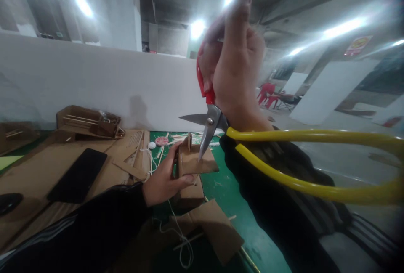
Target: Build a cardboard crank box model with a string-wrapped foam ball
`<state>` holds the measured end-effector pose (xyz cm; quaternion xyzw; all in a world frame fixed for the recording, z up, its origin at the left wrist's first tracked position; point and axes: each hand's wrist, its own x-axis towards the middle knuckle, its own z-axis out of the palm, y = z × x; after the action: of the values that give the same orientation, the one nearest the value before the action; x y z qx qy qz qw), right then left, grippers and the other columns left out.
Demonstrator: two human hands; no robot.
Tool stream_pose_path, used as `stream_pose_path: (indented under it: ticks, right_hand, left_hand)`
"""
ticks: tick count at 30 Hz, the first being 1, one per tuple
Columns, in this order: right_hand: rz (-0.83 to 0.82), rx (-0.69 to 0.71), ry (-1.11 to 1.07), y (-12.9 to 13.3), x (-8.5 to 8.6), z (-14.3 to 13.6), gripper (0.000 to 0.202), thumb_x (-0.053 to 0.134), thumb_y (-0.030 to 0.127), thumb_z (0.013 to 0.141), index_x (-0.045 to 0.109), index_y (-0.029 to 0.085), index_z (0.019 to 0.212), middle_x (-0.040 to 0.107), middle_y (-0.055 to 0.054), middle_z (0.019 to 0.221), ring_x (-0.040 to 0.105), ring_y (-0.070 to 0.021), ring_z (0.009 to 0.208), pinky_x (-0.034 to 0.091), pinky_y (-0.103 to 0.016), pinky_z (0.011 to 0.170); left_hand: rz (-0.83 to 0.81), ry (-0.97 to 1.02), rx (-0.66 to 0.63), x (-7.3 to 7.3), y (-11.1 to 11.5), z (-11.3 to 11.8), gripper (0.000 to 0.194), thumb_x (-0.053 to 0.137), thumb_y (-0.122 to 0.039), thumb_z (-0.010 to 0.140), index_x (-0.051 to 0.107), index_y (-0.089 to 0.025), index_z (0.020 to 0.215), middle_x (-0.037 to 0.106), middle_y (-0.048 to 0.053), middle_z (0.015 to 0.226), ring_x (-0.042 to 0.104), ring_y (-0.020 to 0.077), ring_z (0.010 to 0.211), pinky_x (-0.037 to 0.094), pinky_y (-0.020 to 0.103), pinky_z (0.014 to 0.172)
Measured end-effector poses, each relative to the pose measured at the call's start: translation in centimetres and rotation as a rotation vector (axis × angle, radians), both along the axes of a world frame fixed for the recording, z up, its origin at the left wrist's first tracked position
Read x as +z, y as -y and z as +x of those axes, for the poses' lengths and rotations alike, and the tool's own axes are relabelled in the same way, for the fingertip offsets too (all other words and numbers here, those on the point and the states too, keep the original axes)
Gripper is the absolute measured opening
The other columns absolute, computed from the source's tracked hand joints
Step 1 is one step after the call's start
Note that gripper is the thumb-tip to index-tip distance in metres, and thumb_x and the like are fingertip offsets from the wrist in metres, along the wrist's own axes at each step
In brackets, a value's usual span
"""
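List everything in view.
Scissors: 1, grey-red-yellow, right hand
Box: 1, brown, left hand
Cardboard: several, brown, table
Phone: 1, black, table left
Thing: 1, black, left edge
Sheet: 1, yellowish, left edge
String: some, white, table
Ball: 1, white, left of box
Disc: 1, pink, beside ball
Sticks: many, pale, table
Table: 1, green, below
Panels: several, white, background
Lights: several, white, overhead
Chairs: some, red, right
Sign: 1, yellow-red, right
Sleeves: 2, black, arms
Hands: 2, bare, centre
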<state>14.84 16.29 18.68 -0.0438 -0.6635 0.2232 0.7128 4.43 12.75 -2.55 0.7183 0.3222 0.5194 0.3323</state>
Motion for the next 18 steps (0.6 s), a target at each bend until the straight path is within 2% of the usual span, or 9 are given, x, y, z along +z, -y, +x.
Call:
stream_pose_path:
  ticks: [5, 8, 12, 15, 18]
  right_hand:
    - [-0.012, -0.155, 0.115, -0.22, 0.33, 0.3, 0.046, 0.037, 0.045, 0.098, 0.044, 0.028, 0.056, 0.037, 0.004, 0.047, 0.037, -0.0163, 0.042, 0.031, -0.033, 0.044]
    - [-0.014, -0.22, 0.067, -0.15, 0.33, 0.35, 0.044, 0.038, 0.047, 0.098, 0.043, 0.029, 0.058, 0.037, 0.003, 0.048, 0.04, -0.0173, 0.044, 0.031, -0.032, 0.044]
    - [0.031, -0.112, 0.097, -0.1, 0.38, 0.15, 0.049, 0.037, 0.045, 0.098, 0.039, 0.027, 0.053, 0.034, 0.003, 0.049, 0.039, -0.0161, 0.045, 0.034, -0.032, 0.047]
    - [-0.041, -0.009, 0.225, -0.4, 0.55, 0.07, 0.047, 0.036, 0.053, 0.096, 0.039, 0.028, 0.056, 0.033, 0.004, 0.048, 0.037, -0.0162, 0.043, 0.035, -0.032, 0.045]
    - [-0.058, -0.021, 0.227, -0.56, 0.59, -0.07, 0.043, 0.041, 0.055, 0.094, 0.041, 0.029, 0.06, 0.035, 0.004, 0.049, 0.04, -0.0172, 0.045, 0.034, -0.032, 0.044]
  left_hand:
    - [0.006, 0.012, 0.021, 0.28, -0.08, 0.0, 0.082, 0.065, -0.027, 0.083, 0.017, -0.023, 0.15, 0.034, 0.013, 0.152, 0.028, 0.0332, 0.14, 0.021, 0.049, 0.115]
    - [-0.013, 0.008, 0.018, 0.4, -0.04, 0.0, 0.084, 0.063, -0.025, 0.084, 0.013, -0.024, 0.151, 0.033, 0.013, 0.152, 0.03, 0.032, 0.139, 0.021, 0.048, 0.115]
    - [-0.001, -0.002, 0.016, 0.22, 0.07, 0.05, 0.085, 0.065, -0.029, 0.084, 0.014, -0.024, 0.151, 0.031, 0.013, 0.153, 0.029, 0.0322, 0.139, 0.023, 0.046, 0.114]
    - [-0.026, -0.016, 0.025, 0.09, 0.21, 0.15, 0.083, 0.066, -0.032, 0.084, 0.016, -0.025, 0.15, 0.033, 0.012, 0.153, 0.031, 0.0325, 0.139, 0.024, 0.046, 0.114]
    - [-0.019, -0.013, 0.031, 0.16, 0.2, 0.2, 0.083, 0.064, -0.029, 0.085, 0.015, -0.024, 0.151, 0.035, 0.012, 0.152, 0.034, 0.0312, 0.137, 0.025, 0.044, 0.114]
